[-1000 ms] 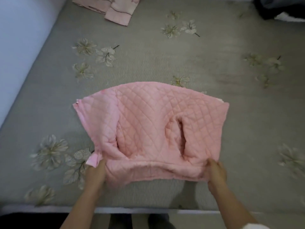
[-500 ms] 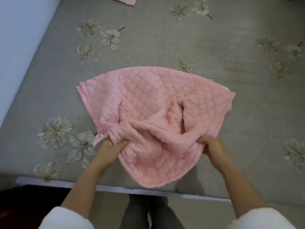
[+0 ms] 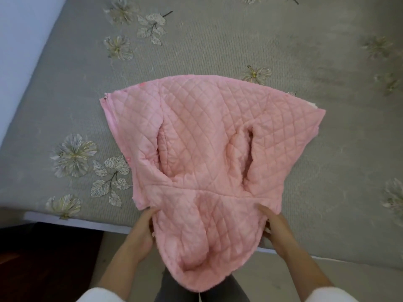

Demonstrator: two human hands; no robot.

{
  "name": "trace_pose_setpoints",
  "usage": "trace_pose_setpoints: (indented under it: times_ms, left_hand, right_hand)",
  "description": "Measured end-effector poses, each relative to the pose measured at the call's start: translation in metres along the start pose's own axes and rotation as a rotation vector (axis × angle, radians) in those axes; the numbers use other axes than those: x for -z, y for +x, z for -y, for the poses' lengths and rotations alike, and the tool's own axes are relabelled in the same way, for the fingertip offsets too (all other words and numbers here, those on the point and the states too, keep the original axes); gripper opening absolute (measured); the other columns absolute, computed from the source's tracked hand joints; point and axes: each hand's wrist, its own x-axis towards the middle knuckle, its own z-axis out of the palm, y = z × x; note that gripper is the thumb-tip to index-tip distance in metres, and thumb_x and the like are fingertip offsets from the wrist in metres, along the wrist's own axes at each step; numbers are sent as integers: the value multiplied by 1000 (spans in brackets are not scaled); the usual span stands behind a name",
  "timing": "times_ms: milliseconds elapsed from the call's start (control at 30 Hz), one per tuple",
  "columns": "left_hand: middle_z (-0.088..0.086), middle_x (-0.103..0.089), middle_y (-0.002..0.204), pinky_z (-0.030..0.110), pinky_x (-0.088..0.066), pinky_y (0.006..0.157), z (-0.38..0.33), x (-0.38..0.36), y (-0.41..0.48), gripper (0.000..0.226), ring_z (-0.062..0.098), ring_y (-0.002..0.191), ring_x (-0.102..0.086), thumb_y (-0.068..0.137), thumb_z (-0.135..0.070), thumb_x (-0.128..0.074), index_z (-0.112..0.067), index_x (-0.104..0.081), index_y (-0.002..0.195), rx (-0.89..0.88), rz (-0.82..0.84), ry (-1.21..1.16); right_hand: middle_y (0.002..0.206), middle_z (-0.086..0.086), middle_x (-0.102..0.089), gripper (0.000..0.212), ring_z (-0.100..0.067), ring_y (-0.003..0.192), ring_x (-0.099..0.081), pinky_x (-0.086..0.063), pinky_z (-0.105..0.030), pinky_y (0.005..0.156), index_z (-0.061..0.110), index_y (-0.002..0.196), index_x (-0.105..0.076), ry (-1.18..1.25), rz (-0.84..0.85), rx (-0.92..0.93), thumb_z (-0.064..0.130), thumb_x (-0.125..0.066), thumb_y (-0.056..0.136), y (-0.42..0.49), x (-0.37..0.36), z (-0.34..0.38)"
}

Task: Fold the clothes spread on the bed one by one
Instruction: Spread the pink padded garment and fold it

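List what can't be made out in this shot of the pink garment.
Head view only:
- Left hand fingers: tucked behind the pink garment.
- Right hand palm side: hidden by the garment's edge.
- Garment's underside: faces the bed.
- Far side of bed: cut off by the top edge.

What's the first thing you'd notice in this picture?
A big puffy pink jacket lies in the middle of the grey bed, with its near end hanging off the edge. The left hand and the right hand grip that end, one on each side. Pale flowers are printed on the bed to the jacket's left.
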Motion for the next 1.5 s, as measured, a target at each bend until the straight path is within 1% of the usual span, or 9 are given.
trace_pose_setpoints:
  times_ms: [133, 267, 367, 533, 767, 933, 1133, 1367, 1500]
  left_hand:
    - [14, -67, 113, 35, -56, 80, -35, -22, 5, 42, 23, 100, -66, 91, -32, -60, -3, -58, 121, -90, -117, -271]
    - [7, -59, 119, 27, -43, 87, -53, -53, -7, 42, 21, 106, -58, 77, -6, -68, -7, -55, 117, -753, -725, 368]
    - [2, -49, 138, 20, -31, 105, -56, -69, 4, 53, 10, 130, -41, 75, 12, -57, -3, -58, 126, -1221, -213, 997]
    - [-10, -28, 154, 43, -18, 111, -67, -71, 35, 44, 19, 148, -2, 81, -18, -55, -19, -52, 125, -919, 79, 1839]
    - [-12, -64, 104, 28, -39, 90, -130, -86, 44, 32, 10, 108, -51, 68, -52, -53, -27, -68, 80, -681, 166, 691]
    - [-2, -60, 50, 26, -50, 47, -191, -83, 81, 24, 10, 44, -58, 83, -22, -59, -17, -61, 60, -425, -266, -217]
    - [2, -64, 87, 34, -49, 73, -220, -99, 92, 26, 27, 84, -64, 73, -21, -58, -17, -58, 98, -868, -446, 377]
    - [12, -45, 118, 33, -41, 84, -197, -210, 101, 50, 30, 100, -51, 93, -48, -42, -21, -41, 134, -900, -49, 1408]
    - [8, -46, 127, 19, -28, 102, -190, -200, 116, 34, 22, 122, -44, 92, -25, -52, -14, -59, 124, -881, 122, 1243]
  right_hand:
    - [98, -11, -67, 27, -26, 89, -61, -51, -44, 85, -1, 107, -66, 78, -364, 167, 9, -66, 82, 1, -16, 29]
    - [94, -11, -64, 31, -25, 80, -59, -50, -39, 71, 7, 112, -67, -369, -475, 850, 7, -54, 84, -17, -53, 46]
    - [101, -10, -57, 50, -31, 81, -60, -46, -36, 63, 22, 135, -52, -994, -173, 1026, 13, -58, 87, -11, -79, 52]
    - [134, -6, -52, 71, -25, 117, -53, -41, -27, 84, 26, 150, -24, -1324, 346, 573, 50, -54, 90, 12, -106, 68]
    - [75, 5, -63, 35, 0, 62, -55, -48, -16, 65, 17, 118, -65, -902, 170, 577, 36, -60, 90, 35, -110, 123]
    - [141, -7, -44, 50, -24, 127, -39, -32, -34, 101, 17, 141, -43, -1039, -145, 884, 25, -54, 93, 77, -149, 161]
    - [161, 2, 15, 70, -23, 147, 15, 8, -41, 116, 35, 152, 5, -1483, -75, 702, 53, -34, 96, 115, -170, 135]
    - [153, 6, -34, 34, -2, 134, -32, -26, -13, 106, 21, 133, -55, -675, 211, 610, 17, -42, 101, 125, -142, 173]
    - [146, 11, -43, 31, 2, 124, -44, -44, -20, 100, 19, 124, -63, -472, 243, 521, 14, -46, 99, 121, -139, 175]
